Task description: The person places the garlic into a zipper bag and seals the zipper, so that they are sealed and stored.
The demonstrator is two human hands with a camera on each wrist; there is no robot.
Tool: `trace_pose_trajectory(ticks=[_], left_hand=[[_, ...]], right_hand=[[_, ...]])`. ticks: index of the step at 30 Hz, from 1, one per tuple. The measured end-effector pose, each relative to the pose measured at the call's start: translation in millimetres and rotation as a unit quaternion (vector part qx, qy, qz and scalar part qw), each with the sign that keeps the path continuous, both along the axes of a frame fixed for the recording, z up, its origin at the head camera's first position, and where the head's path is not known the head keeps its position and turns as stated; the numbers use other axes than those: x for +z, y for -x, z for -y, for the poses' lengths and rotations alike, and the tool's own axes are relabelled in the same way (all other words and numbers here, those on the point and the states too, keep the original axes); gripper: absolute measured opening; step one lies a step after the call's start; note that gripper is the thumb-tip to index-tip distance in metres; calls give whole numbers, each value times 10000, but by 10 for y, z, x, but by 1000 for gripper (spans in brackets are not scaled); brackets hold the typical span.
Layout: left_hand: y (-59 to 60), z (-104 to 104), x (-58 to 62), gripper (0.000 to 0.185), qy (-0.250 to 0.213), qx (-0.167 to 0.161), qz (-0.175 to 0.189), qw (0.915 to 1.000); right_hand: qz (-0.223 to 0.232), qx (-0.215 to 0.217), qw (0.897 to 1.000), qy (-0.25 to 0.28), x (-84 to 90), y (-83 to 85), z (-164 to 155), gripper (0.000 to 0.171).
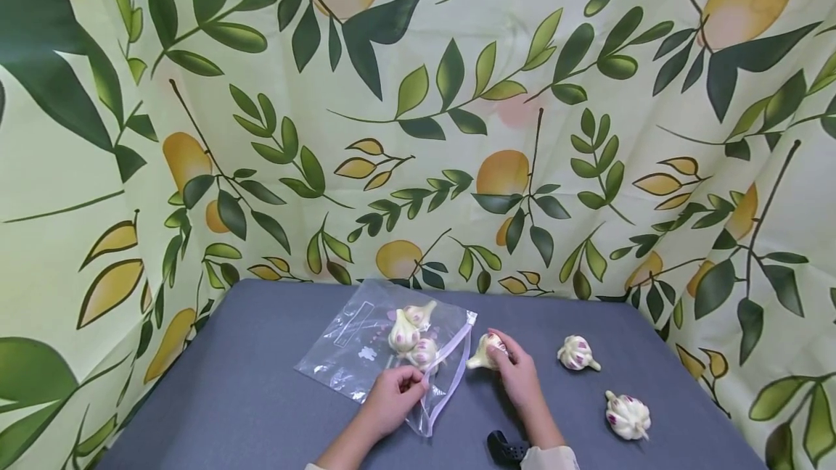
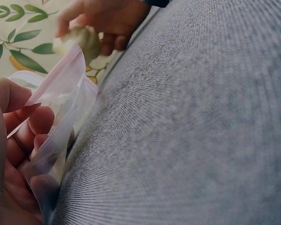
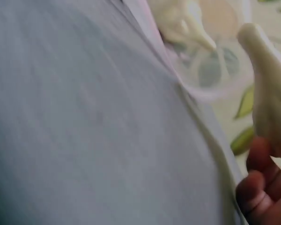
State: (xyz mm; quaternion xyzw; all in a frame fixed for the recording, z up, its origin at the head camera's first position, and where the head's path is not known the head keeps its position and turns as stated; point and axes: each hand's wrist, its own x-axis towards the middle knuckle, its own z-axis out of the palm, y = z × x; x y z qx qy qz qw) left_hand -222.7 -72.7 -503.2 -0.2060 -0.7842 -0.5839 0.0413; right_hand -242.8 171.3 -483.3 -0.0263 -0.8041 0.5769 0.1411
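Note:
A clear zip bag [image 1: 355, 354] lies on the grey table [image 1: 261, 397] with three garlic bulbs [image 1: 410, 334] inside. My left hand [image 1: 392, 394] pinches the bag's open edge near its mouth; the bag film [image 2: 56, 108] shows between my fingers in the left wrist view. My right hand [image 1: 516, 372] grips a garlic bulb [image 1: 486, 350] just right of the bag's mouth, stem pointing toward the bag. That bulb [image 3: 271, 89] fills the right wrist view's right side, and appears as the bulb [image 2: 79, 40] at the top of the left wrist view.
Two more garlic bulbs lie loose on the table to the right, one [image 1: 578, 353] farther back and one [image 1: 627, 415] nearer the front. A leaf-and-fruit printed cloth [image 1: 418, 114] surrounds the table on three sides. A black strap [image 1: 506, 448] sits at my right wrist.

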Motion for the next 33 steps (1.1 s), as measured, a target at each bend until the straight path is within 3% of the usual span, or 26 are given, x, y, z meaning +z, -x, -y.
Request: trace_pose_trajectory(ticks=[2,6,9,13,17,24,33], left_hand=[[-5,2,6,10,1,-35,-2,10000],[-11,-13,25,9,-8,-1,-1,10000],[-4,-31,26,8,103,120,-34,9999],[9,-33,14,8,172,154,-23,9997],[-4,-9,16,8,8,31,61,10000],[-16,13,25,9,-101,-89,26,9999],[-18,14,37,9,-78,-104,115,9999]], right_hand=[[-143,263,9995,-134,87,-79,110,38],[-150,575,9980,-221,60,-93,254,41],[15,557,9981,-275,-80,-13,278,41],[103,509,9967,-619,-87,-12,296,41],[37,537,9967,-610,-90,-20,291,33],[-111,515,9985,138,-91,-9,273,7],[295,411,9883,1442,-118,30,211,18]])
